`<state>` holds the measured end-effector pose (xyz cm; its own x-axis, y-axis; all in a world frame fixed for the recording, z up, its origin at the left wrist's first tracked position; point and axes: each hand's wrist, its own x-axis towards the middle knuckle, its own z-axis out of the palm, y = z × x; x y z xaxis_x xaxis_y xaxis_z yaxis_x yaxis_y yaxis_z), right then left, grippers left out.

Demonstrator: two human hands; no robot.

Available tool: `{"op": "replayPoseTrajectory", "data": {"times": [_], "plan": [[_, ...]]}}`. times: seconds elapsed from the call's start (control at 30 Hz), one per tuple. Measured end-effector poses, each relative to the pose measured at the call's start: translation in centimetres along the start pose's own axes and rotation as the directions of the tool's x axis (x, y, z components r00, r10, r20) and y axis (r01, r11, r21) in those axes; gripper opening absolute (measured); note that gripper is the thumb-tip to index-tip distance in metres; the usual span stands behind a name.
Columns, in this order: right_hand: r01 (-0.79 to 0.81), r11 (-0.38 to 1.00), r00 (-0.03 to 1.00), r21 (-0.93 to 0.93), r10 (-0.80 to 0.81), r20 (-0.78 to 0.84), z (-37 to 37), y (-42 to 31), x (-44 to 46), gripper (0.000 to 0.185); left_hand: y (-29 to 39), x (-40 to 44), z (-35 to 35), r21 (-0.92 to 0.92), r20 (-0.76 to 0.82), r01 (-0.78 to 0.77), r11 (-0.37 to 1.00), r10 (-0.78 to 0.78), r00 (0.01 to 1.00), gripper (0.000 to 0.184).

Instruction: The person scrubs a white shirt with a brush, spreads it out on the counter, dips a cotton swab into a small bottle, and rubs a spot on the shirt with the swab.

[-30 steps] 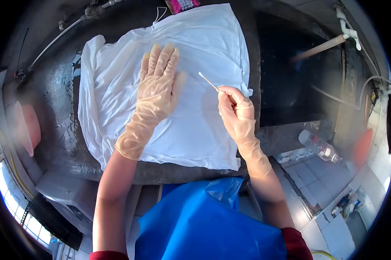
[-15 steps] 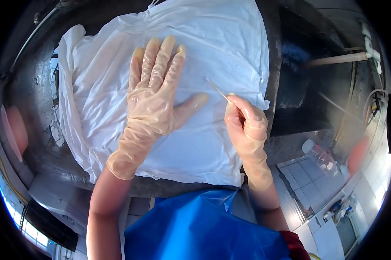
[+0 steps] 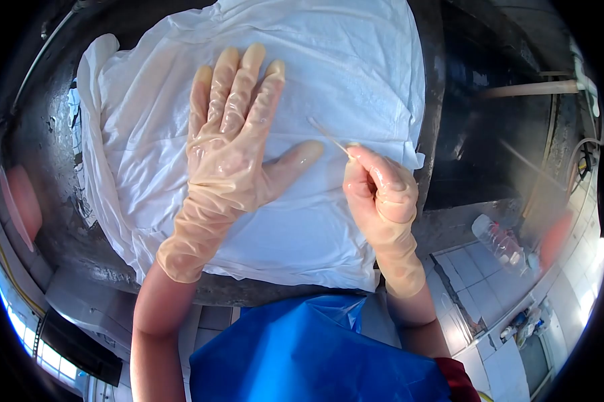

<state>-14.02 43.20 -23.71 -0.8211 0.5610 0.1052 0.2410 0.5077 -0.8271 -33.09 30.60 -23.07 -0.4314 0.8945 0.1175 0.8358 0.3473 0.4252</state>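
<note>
Cotton swab held over white cloth; two gloved hands

Hands: two, each covered by one translucent, wet-looking glove. Left hand is laid palm down on the cloth; its four fingers are extended with narrow gaps between them, and the thumb is stretched out toward the right hand. Nothing is gripped by it. One cotton swab is pinched between thumb and index finger of the right hand, the other fingers being curled in. The swab is tilted, its free end directed away from the wearer and toward the left hand's side. Contact between swab tip and cloth cannot be determined.

Cloth: one, creased, spread over a dark slab; folds are bunched along its left edge.

Surroundings: one blue apron is worn, seen below the near edge of the cloth. One clear plastic bottle is seen lying at the right, well apart from the cloth. One pink basin is seen at the far left. One pale pipe is seen at upper right.
</note>
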Motion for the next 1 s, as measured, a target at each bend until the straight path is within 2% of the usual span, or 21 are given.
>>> {"op": "replayPoseTrajectory", "data": {"times": [0.07, 0.2, 0.27, 0.3, 0.37, 0.4, 0.5, 0.57, 0.67, 0.77, 0.87, 1.0], "plan": [[-0.016, 1.0, 1.0, -0.01, 0.016, -0.017, 0.1, -0.1, 0.0, 0.041, 0.0, 0.0, 0.1, 0.007, -0.001, 0.001, 1.0, -0.001, 1.0, 0.091], [0.08, 0.997, 0.997, -0.004, -0.08, 0.002, 0.2, -0.2, 0.0, 0.044, 0.0, 0.0, 0.0, 0.007, 0.006, 0.0, 1.0, 0.0, 1.0, 0.09], [-0.026, 0.998, 1.0, 0.053, 0.026, -0.004, 0.3, 0.2, -0.4, 0.047, -0.1, -0.1, 0.1, 0.008, -0.001, -0.006, 1.0, 0.006, 1.0, 0.09], [-0.026, 0.998, 1.0, 0.054, 0.026, -0.004, 0.3, 0.0, -0.3, 0.047, -0.1, -0.1, 0.1, 0.009, 0.0, -0.006, 1.0, 0.006, 1.0, 0.09], [0.073, 0.997, 0.996, 0.037, -0.071, -0.054, 0.5, -0.8, 0.1, 0.041, 0.0, 0.0, 0.1, 0.007, -0.001, -0.005, 1.0, 0.005, 1.0, 0.091], [0.072, 0.997, 0.996, 0.037, -0.07, -0.054, 0.6, -1.0, 0.2, 0.041, 0.0, 0.0, 0.1, 0.007, -0.001, -0.004, 1.0, 0.004, 1.0, 0.091], [0.087, 0.995, 0.992, -0.049, -0.091, -0.082, 0.7, -1.5, 0.5, 0.041, 0.2, 0.0, -0.1, -0.004, -0.004, 0.005, 1.0, -0.005, 1.0, 0.089], [0.068, 0.98, 0.996, -0.189, -0.078, -0.044, 0.3, -1.9, 0.3, 0.048, 0.5, 0.3, -0.5, 0.033, 0.056, 0.041, 0.999, -0.043, 0.997, 0.084], [0.012, 0.992, 0.998, -0.128, -0.02, -0.058, 0.3, -1.9, -0.1, 0.048, 0.6, 0.3, -0.5, 0.045, 0.077, 0.042, 0.998, -0.046, 0.996, 0.08], [0.073, 0.988, 0.994, -0.133, -0.083, -0.071, 1.0, -1.9, 0.6, 0.047, 0.5, 0.2, -0.5, 0.049, 0.091, 0.037, 0.998, -0.041, 0.995, 0.08], [0.014, 0.996, 0.999, -0.086, -0.018, -0.047, 0.2, -1.6, -0.2, 0.046, 0.6, 0.2, -0.5, 0.053, 0.093, 0.05, 0.997, -0.055, 0.994, 0.082], [0.018, 0.995, 0.997, -0.102, -0.026, -0.076, 0.9, -1.6, -0.1, 0.045, 0.5, 0.1, -0.4, 0.056, 0.088, 0.043, 0.998, -0.048, 0.995, 0.082]]}}
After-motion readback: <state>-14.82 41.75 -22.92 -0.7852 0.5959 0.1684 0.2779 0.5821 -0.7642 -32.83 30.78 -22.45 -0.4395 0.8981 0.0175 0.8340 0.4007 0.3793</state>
